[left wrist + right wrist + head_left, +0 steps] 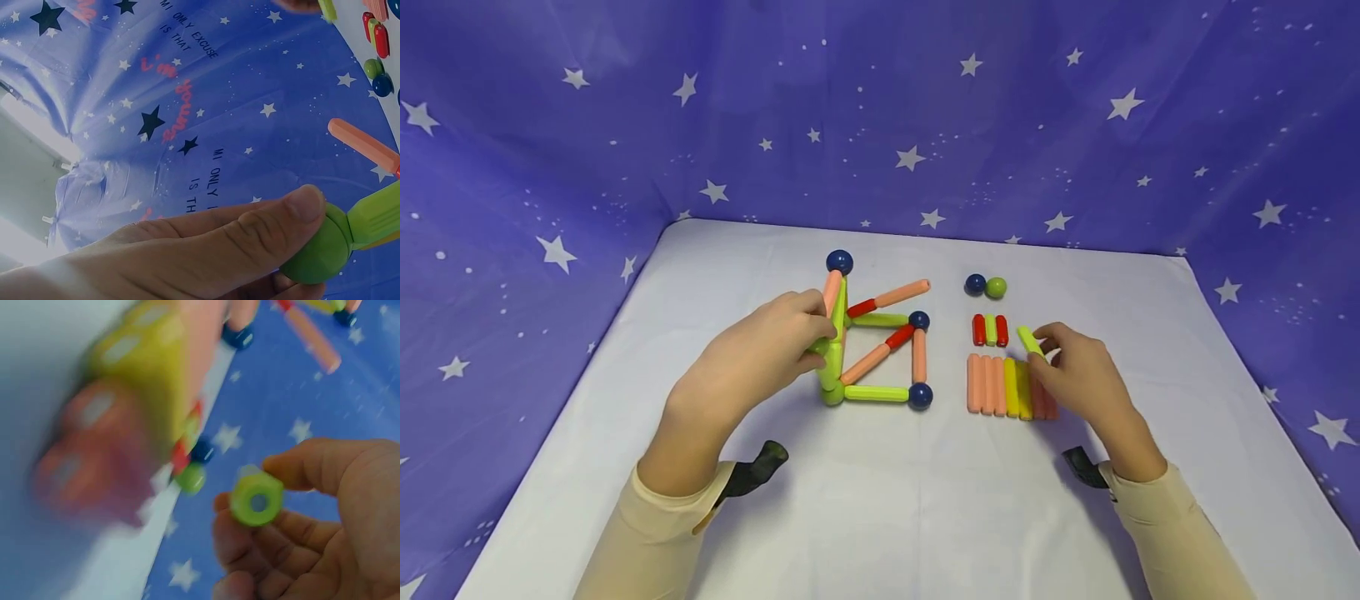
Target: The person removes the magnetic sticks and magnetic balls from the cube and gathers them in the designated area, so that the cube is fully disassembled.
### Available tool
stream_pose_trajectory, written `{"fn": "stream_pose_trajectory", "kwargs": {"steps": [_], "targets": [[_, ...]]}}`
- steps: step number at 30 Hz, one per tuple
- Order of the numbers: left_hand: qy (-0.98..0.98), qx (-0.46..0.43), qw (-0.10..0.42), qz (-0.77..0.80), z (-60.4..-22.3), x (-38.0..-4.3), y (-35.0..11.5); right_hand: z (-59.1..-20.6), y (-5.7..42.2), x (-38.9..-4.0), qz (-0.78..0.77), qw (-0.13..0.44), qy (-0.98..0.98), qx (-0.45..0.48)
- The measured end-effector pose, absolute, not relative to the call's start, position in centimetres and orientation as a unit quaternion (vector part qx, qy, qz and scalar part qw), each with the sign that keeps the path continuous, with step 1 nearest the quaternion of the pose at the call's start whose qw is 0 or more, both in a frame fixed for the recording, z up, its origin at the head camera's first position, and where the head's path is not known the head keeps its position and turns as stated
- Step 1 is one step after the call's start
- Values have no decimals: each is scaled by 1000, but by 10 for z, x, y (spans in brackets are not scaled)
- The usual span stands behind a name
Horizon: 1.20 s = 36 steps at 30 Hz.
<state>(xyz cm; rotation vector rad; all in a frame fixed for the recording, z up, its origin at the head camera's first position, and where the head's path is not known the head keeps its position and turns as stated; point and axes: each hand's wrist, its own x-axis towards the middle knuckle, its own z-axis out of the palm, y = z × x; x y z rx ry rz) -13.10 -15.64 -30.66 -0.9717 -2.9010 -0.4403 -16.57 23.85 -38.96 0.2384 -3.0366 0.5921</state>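
My left hand (752, 354) pinches a green ball (315, 250) at the upper near-left corner of a frame of magnetic rods and balls. Navy balls (921, 396) mark the frame's right corners, joined by a salmon rod (919, 357) and green rods (877, 393). A taller navy ball (839, 262) tops its far left. Between thumb and fingers, my right hand (1084, 371) holds a light green rod (1028, 339) above the right end of the row of loose rods. In the right wrist view the rod's round end (240, 506) faces the camera. My left hand hides part of the frame's left side.
Salmon rods (987, 385) and yellow rods (1018, 390) lie side by side in a row. Behind them sit short red rods (978, 330) with a green one between. Farther back are a loose navy ball (975, 285) and a green ball (996, 288).
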Motion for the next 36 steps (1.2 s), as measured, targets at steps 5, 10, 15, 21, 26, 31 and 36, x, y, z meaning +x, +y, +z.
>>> {"fn": "stream_pose_trajectory", "kwargs": {"steps": [5, 10, 15, 21, 26, 31, 36], "targets": [[-938, -315, 28, -144, -307, -131, -159, -398, 273, -156, 167, -30, -985, 13], [-938, -317, 35, -138, -306, -131, -159, -407, 285, -153, 176, -110, -978, -7], [-938, -315, 36, -140, -307, -130, -159, -408, 284, -155, 178, -120, -977, 2], [-938, -317, 32, -140, -307, -131, -158, -396, 272, -161, 140, -65, -988, 12], [-939, -314, 31, -140, -307, -132, -158, -382, 234, -179, 151, -24, -986, 62], [-939, -313, 29, -142, -307, -132, -158, -370, 186, -199, 199, 63, -959, 190], [-939, -312, 26, -141, -306, -132, -157, -361, 142, -224, 177, 131, -918, 331]]}}
